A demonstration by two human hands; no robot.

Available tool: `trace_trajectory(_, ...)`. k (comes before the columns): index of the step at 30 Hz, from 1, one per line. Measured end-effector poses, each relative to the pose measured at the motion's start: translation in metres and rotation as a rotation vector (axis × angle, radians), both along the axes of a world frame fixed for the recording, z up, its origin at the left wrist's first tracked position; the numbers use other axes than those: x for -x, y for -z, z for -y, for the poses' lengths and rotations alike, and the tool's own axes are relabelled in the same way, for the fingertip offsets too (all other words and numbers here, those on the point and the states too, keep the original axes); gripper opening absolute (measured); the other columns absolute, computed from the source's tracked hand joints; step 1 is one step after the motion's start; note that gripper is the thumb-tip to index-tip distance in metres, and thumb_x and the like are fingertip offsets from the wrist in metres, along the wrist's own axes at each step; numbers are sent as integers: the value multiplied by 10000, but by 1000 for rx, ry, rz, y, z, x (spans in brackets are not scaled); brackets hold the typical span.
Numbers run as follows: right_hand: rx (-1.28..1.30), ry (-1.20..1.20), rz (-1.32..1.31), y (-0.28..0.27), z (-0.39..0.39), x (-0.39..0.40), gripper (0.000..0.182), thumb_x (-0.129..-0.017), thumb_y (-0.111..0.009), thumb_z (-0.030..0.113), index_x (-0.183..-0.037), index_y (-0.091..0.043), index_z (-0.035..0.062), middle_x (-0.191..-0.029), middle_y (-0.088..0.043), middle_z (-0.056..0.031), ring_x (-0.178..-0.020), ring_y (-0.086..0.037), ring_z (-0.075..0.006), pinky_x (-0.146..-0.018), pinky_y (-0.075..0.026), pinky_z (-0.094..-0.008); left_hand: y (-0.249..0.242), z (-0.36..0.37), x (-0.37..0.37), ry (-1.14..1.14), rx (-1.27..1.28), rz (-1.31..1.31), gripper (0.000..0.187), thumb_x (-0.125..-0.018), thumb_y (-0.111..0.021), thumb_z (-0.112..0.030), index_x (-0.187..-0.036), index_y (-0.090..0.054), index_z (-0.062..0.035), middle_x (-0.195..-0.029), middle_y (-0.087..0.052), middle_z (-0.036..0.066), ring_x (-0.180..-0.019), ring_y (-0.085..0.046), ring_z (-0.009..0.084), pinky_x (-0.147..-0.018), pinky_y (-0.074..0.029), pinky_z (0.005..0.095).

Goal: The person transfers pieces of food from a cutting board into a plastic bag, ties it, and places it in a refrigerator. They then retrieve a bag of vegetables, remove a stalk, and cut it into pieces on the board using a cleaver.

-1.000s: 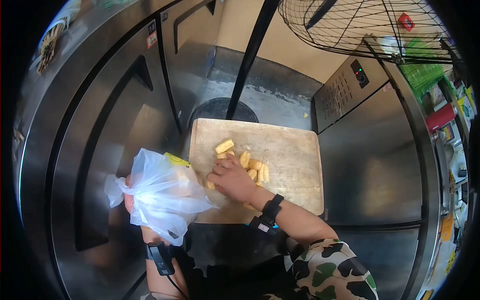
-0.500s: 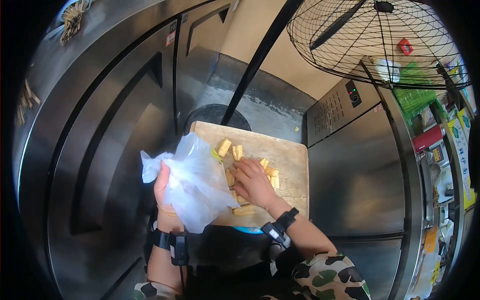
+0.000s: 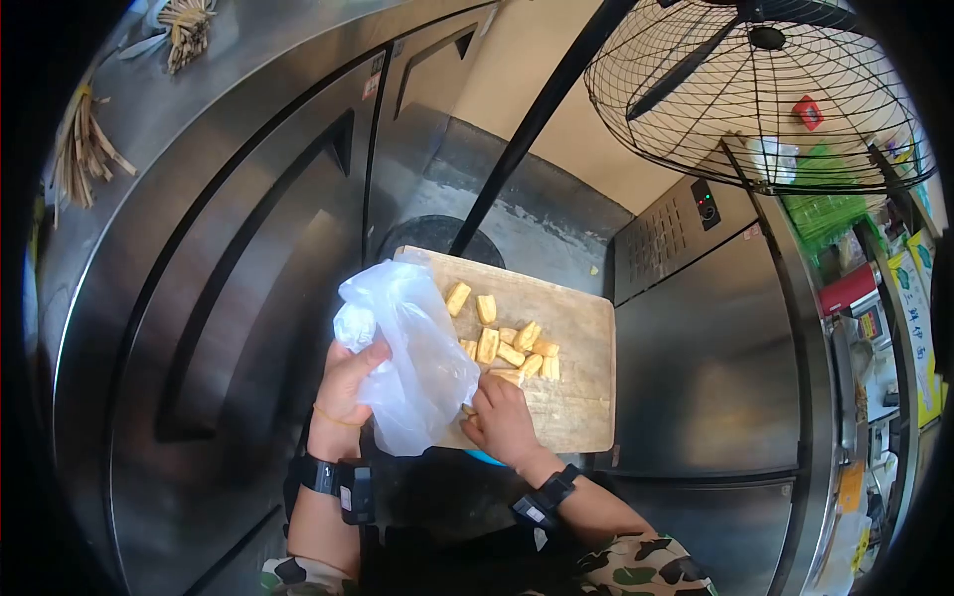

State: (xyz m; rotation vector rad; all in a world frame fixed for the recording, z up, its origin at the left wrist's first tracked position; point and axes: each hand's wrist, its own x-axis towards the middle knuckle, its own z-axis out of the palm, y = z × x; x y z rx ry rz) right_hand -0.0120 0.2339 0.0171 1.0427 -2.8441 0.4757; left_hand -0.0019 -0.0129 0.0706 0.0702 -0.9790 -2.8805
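Note:
A translucent white plastic bag (image 3: 412,348) hangs from my left hand (image 3: 345,385), whose fingers are wrapped round its bunched side. The bag covers the left part of a wooden board (image 3: 581,397). My right hand (image 3: 502,419) is low over the board beside the bag's right edge, fingers curled together and pointing down; what they hold, if anything, is hidden. Several short yellow-brown pieces lie on the board beyond that hand, among them one upright piece (image 3: 487,345) and two apart near the far left, one of them (image 3: 458,298) close to the bag.
Steel cabinet doors (image 3: 248,268) with long handles stand at the left, under a counter with bundles of sticks (image 3: 87,149). A black wire fan (image 3: 765,99) is at the upper right, its pole behind the board. A steel unit (image 3: 706,348) and shelves of packages flank the right.
My right hand has moved down toward the near edge of the board and its fingers have drawn together. Several pieces it covered now show. My left hand and the bag have shifted slightly right.

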Motion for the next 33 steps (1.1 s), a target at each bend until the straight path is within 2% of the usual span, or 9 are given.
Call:
trace_trajectory(5, -48, -31, -130, 19, -2, -4, 410, -744, -685, 250, -1085, -575, 50, -1205, -529, -151, -1127, -478, -309, -926, -370, -435, 28, 23, -1, -22, -299, -4, 455, -884, -617, -137, -1291, -470, 5, -1217, -579, 129, -1131, -546, 260, -1007, -410, 410)
trace_trajectory(14, -117, -132, -172, 31, 5, 36, 243, -752, -648, 188, -969, -594, 93, -840, -534, -110, -856, -543, -300, -709, -468, -408, 18, 20, 1, -12, -514, 36, 372, -948, -533, -194, -1266, -494, -5, -1220, -579, 123, -1139, -535, 268, -1030, -387, 426)
trace_trajectory(17, -186, -23, 70, 4, 6, 37, 280, -768, -649, 180, -1023, -609, 70, -1040, -604, -143, -892, -583, -312, -741, -502, -401, 22, 21, 1, 32, -515, 14, 374, -950, -533, -204, -1266, -494, -8, -1219, -578, 124, -1137, -536, 267, -1028, -392, 426)
trace_trajectory(20, 198, 86, 93, -14, -3, 37, 312, -805, -605, 136, -1117, -600, 108, -1025, -609, -198, -912, -587, -367, -760, -511, -408, 18, 23, 1, 9, -533, 45, 369, -945, -541, -200, -1260, -500, -12, -1204, -586, 118, -1134, -540, 263, -1013, -405, 421)
trace_trajectory(21, 247, 224, 328, -25, -9, 38, 381, -833, -595, 141, -1210, -565, 97, -1147, -602, -179, -1016, -595, -304, -812, -507, -360, 18, 24, 0, 0, -502, 53, 372, -943, -544, -199, -1262, -501, -13, -1204, -587, 116, -1130, -544, 259, -1007, -410, 418)
trace_trajectory(24, 1058, 185, 1087, -93, 9, 32, 425, -841, -600, 176, -1246, -533, 65, -1147, -592, -118, -1013, -587, -218, -828, -491, -315, 16, 21, 1, 13, -379, 58, 379, -938, -551, -193, -1268, -502, -14, -1202, -590, 110, -1116, -559, 249, -989, -425, 407)
trace_trajectory(28, 1051, -341, 1666, -153, 67, 1, 480, -848, -589, 236, -1282, -498, 52, -1117, -556, -89, -957, -571, -169, -821, -471, -278, -9, 10, -9, 56, -219, 42, 386, -935, -546, -179, -1281, -496, -14, -1203, -591, 107, -1092, -576, 241, -972, -439, 391)
trace_trajectory(30, 935, -357, 1793, -132, 96, 3, 468, -861, -575, 223, -1292, -488, 63, -1085, -556, -95, -914, -578, -156, -787, -479, -291, -7, 13, -12, 28, -203, 14, 390, -934, -544, -174, -1286, -492, -13, -1199, -591, 106, -1085, -579, 236, -970, -442, 384)
trace_trajectory(33, 1259, -188, 2038, -61, 105, 25, 350, -908, -556, 276, -1206, -537, 93, -1004, -554, -84, -841, -574, -159, -717, -487, -288, 17, 28, -8, -23, -237, -49, 419, -922, -565, -175, -1297, -484, -7, -1189, -594, 100, -1085, -573, 213, -969, -436, 360)
